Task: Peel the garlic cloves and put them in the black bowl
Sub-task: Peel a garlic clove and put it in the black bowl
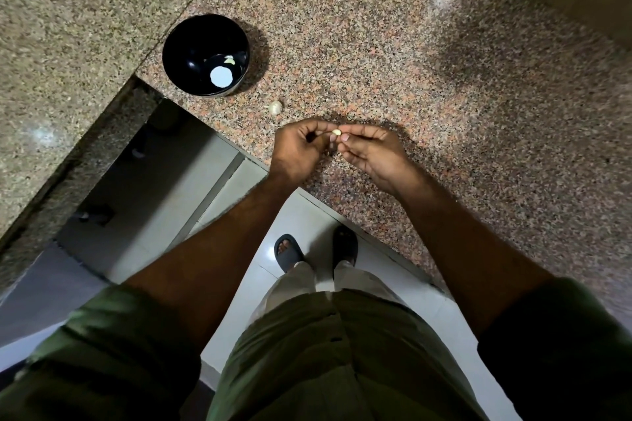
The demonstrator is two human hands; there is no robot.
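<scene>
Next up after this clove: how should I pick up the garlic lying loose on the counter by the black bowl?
Pinch the garlic piece across its rounded body with thumb and fingers, coming straight down from above. It lies free on the counter, apart from the black bowl, so both flanks are open. The left hand is nearest.

bowl (178,44) on counter (410,61), cloves (229,60) inside
</scene>
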